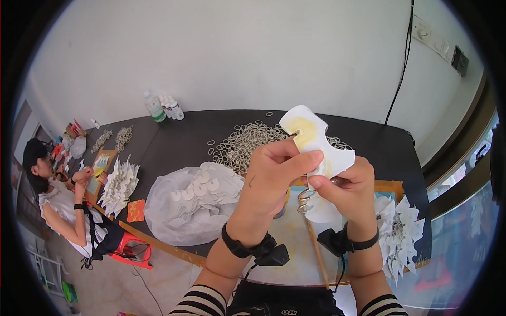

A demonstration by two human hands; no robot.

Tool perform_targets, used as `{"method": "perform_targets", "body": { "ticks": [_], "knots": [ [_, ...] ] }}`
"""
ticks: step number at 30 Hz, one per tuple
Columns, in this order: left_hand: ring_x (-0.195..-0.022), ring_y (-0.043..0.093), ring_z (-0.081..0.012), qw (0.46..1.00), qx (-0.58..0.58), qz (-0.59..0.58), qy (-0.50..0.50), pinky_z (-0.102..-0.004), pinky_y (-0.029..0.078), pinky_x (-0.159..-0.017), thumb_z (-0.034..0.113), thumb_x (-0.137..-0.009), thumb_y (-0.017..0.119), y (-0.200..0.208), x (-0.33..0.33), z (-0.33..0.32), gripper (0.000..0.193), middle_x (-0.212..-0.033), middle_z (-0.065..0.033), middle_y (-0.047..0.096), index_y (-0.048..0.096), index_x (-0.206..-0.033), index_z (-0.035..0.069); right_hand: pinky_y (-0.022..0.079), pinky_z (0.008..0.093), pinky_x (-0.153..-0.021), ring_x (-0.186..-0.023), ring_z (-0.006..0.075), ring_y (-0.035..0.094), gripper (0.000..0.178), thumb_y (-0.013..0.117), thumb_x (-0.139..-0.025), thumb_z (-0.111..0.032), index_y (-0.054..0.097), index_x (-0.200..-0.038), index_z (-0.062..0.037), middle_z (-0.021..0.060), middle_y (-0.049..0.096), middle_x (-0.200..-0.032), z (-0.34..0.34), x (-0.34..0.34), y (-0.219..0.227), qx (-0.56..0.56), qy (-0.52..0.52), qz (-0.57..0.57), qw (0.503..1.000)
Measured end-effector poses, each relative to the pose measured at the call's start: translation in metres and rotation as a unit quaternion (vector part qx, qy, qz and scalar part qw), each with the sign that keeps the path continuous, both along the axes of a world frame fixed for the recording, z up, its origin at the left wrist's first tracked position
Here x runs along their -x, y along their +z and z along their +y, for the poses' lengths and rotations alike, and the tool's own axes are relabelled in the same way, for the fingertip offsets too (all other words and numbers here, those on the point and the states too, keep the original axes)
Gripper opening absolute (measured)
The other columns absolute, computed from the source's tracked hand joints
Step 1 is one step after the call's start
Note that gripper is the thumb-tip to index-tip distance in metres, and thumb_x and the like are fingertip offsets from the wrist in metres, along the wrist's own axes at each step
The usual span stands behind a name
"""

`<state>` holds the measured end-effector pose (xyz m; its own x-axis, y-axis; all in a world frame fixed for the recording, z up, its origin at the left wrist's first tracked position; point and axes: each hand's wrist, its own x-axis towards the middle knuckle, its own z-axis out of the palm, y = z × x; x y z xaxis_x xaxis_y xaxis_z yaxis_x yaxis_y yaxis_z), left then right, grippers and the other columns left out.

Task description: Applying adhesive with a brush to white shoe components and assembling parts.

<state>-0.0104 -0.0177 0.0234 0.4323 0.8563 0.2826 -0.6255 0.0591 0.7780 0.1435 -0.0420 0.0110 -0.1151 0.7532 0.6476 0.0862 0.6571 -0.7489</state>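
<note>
My left hand (279, 171) pinches a white cut-out piece (311, 129) of thin sheet material with curved notches and yellowish smears. The thumb presses on its lower part. My right hand (350, 187) grips the same piece's lower edge between thumb and fingers. Both hands are raised over the near side of the table. Just below them a silvery metal ring (303, 201) shows beside another white piece (322, 208); whether these hang from the fingers or lie lower, I cannot tell. A wooden stick (317, 253) lies on the yellow-stained work board (292, 253) beneath.
Behind my hands lies a heap of metal rings (245, 142) on the black table (182, 134). A plastic bag (163, 210) of white pieces sits left; a finished-looking white pile (403, 231) sits right. Bottles (154, 107) stand by the wall. A person (66, 210) works at far left.
</note>
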Motion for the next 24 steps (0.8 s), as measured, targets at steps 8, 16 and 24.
{"method": "perform_targets", "body": {
  "ticks": [8, 16, 24],
  "knots": [
    [-0.07, 0.055, -0.006, 0.995, -0.033, 0.047, 0.087, -0.0207, 0.043, -0.061, 0.008, -0.08, 0.067, -0.008, -0.003, 0.005, 0.011, -0.08, -0.0047, 0.063, 0.063, -0.076, -0.001, 0.042, 0.0192, -0.055, -0.063, 0.0047, 0.056, 0.017, 0.074, -0.073, -0.005, 0.069, -0.088, -0.0001, 0.0015, 0.065, -0.073, 0.002, 0.008, -0.005, 0.045, 0.008, 0.082, 0.996],
    [-0.068, 0.055, -0.0061, 0.999, 0.025, 0.013, 0.025, -0.0199, 0.041, -0.06, 0.006, -0.079, 0.067, 0.003, -0.006, 0.0, 0.012, -0.077, -0.0048, 0.062, 0.063, -0.072, -0.003, 0.041, 0.0192, -0.055, -0.064, 0.0055, 0.055, 0.019, 0.074, -0.074, -0.005, 0.068, -0.091, -0.0002, 0.0036, 0.065, -0.075, 0.002, 0.0, -0.008, -0.005, 0.006, 0.015, 1.0],
    [-0.071, 0.056, -0.0076, 0.992, -0.054, 0.067, 0.09, -0.0215, 0.042, -0.065, 0.007, -0.079, 0.07, 0.001, -0.004, 0.001, 0.012, -0.08, -0.0045, 0.061, 0.065, -0.078, -0.004, 0.047, 0.0216, -0.06, -0.072, 0.0092, 0.059, 0.022, 0.074, -0.074, -0.006, 0.066, -0.093, 0.0021, 0.0068, 0.064, -0.088, -0.004, 0.003, 0.004, -0.035, -0.075, 0.043, 0.996]
  ]
}}
